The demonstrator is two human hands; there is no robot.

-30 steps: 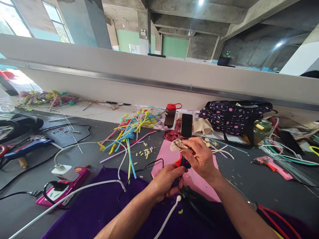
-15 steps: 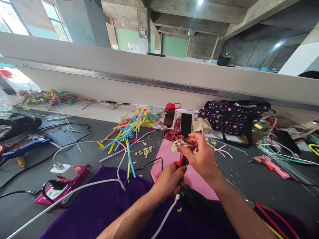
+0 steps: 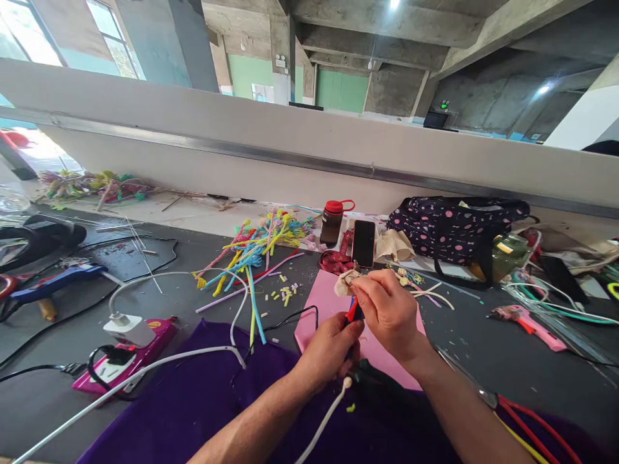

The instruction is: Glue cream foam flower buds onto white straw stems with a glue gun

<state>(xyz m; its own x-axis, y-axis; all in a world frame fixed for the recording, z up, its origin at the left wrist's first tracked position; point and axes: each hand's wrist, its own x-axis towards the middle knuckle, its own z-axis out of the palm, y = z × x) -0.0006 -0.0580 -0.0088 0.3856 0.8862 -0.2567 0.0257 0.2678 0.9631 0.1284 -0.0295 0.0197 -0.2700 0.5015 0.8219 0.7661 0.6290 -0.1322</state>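
Observation:
My left hand (image 3: 329, 351) is closed around the handle of a small red and blue tool (image 3: 352, 310), probably a glue gun, with its tip pointing up. My right hand (image 3: 387, 309) is just above it, fingers pinched on a small beige fabric piece (image 3: 344, 281) held at the tool's tip. Both hands hover over a pink sheet (image 3: 319, 303) on the dark table (image 3: 483, 348). A white cable (image 3: 324, 419) runs down from under my left hand across the purple cloth (image 3: 193, 399) on my lap.
A bunch of coloured pipe cleaners (image 3: 256, 248) lies left of the pink sheet, with cut bits around it. Behind stand a red-capped bottle (image 3: 332, 222), a phone (image 3: 363, 243) and a dotted bag (image 3: 454, 229). A pink power strip (image 3: 120, 354) with a charger sits left; a pink glue gun (image 3: 527, 319) lies right.
My right hand has come down and closer to my left hand, bringing the fabric piece onto the tool's tip. The left hand has barely moved.

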